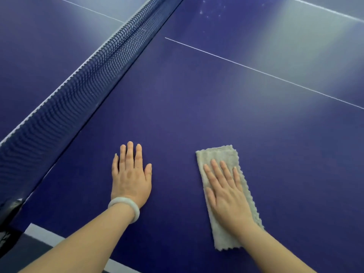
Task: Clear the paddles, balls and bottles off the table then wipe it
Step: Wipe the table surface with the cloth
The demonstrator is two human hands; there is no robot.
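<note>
The right hand lies flat, fingers straight, pressing a folded beige cloth onto the dark blue surface. The left hand rests palm-down on the surface well apart from the cloth, fingers straight, a pale bangle on its wrist. A blue net runs diagonally at left, and a thin white line crosses the surface beyond the hands.

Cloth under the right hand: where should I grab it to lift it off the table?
Probably its far short end, pinched from above: the cloth lies flat as a long strip, and that end shows bare beyond the right hand pressing its middle.
</note>
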